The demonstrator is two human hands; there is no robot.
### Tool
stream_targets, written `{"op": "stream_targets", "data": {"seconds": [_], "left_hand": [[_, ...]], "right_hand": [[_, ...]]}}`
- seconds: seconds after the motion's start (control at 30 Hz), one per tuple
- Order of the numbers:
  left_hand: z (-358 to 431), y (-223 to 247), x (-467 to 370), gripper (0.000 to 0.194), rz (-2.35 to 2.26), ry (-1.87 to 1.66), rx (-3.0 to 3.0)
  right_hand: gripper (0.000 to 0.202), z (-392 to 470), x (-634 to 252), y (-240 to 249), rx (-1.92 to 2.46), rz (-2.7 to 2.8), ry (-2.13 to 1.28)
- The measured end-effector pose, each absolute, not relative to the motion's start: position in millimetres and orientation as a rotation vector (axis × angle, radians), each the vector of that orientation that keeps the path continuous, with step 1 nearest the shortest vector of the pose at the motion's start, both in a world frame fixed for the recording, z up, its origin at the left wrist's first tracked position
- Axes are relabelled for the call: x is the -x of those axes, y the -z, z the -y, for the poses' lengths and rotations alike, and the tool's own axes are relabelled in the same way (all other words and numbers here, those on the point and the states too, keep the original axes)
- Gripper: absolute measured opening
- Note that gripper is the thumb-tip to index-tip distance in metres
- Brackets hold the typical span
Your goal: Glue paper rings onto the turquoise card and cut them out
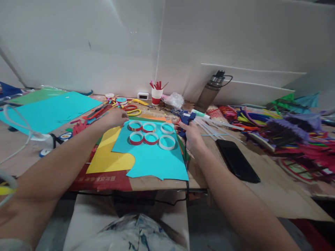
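My right hand (191,132) is closed around a blue hot glue gun (186,118), whose nozzle points left. Its dark cord runs down past the paper. Beneath and left of the gun lies a turquoise sheet (154,164) with a cut lower edge. Several paper rings stand on it: red-and-white ones (136,138) on the left, plain white ones (167,143) nearest the gun. My left hand (116,118) is at the sheet's upper left corner, beside the rings, fingers loosely extended and partly hidden. I cannot see anything held in it.
Yellow card (110,157) lies under the turquoise sheet. Scissors with yellow handles (134,112) lie behind my left hand. Farther back are a paper cup (157,96) and a bottle (209,91). Glue sticks (209,127), a black phone (237,160) and colourful craft strips (251,116) are at right.
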State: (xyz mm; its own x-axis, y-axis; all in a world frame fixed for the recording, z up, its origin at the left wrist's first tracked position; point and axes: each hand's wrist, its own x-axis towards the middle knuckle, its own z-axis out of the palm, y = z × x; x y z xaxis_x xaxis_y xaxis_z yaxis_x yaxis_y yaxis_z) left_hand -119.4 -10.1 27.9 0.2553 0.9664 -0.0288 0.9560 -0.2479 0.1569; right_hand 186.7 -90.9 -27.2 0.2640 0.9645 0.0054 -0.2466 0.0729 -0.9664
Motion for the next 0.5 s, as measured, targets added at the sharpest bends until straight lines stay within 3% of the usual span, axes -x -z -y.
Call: {"op": "stream_targets", "data": {"seconds": [0.17, 0.5], "left_hand": [[14.3, -32.9, 124.6, 0.027, -1.813, 0.016, -1.931], [5.6, -15.5, 125.4, 0.028, -1.735, -0.039, -2.007]], "right_hand": [[0.024, 91.0, -187.5, 27.3, 1.099, 0.864, -1.098], [0.027, 94.4, -185.8, 23.1, 1.111, 0.869, -1.094]]}}
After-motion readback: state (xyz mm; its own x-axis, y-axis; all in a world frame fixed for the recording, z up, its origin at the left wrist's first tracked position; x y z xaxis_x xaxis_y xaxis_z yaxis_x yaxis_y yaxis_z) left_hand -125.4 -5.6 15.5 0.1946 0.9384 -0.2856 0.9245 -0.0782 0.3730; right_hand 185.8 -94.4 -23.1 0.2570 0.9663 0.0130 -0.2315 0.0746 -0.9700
